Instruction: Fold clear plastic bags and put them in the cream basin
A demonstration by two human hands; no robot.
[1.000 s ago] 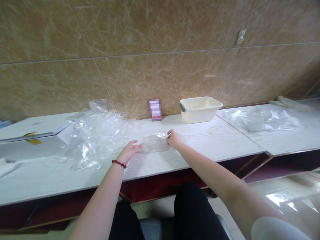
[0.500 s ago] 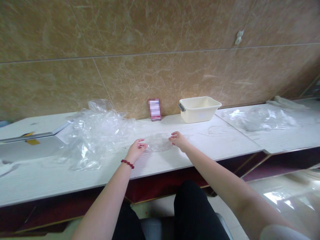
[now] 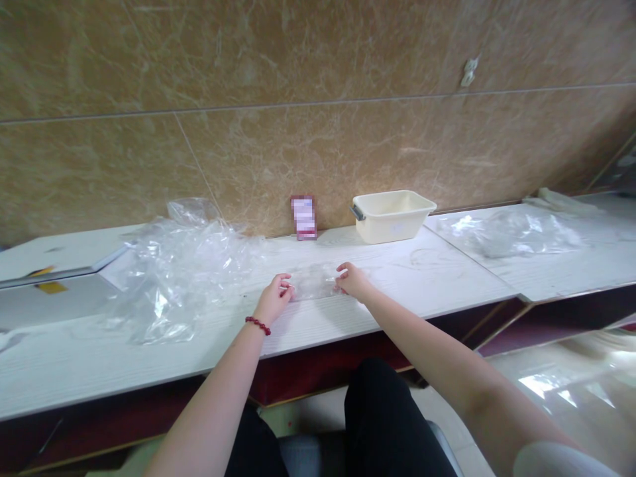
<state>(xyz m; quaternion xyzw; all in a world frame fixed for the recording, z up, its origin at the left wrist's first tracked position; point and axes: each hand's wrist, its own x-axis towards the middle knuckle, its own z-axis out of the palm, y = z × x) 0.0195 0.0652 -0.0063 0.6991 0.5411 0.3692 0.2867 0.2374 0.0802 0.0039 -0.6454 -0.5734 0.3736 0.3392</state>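
A clear plastic bag (image 3: 315, 282) lies on the white tabletop between my hands. My left hand (image 3: 277, 295), below which a red bead bracelet (image 3: 258, 324) circles the wrist, pinches the bag's left end. At its right end, my right hand (image 3: 352, 281) grips the plastic between thumb and fingers. The bag looks nearly flat and stretched sideways, its lower edge resting on or just over the table. To the left spreads a large heap of clear plastic bags (image 3: 183, 265).
Against the marble wall stand a cream plastic bin (image 3: 395, 228) with a grey handle and a small card with a blurred face (image 3: 304, 217). More clear plastic (image 3: 521, 233) lies at the right. A white box (image 3: 54, 298) is at the far left.
My hands have drawn slightly closer together, still holding the bag's ends. The bag looks a little straighter. The view has shifted slightly.
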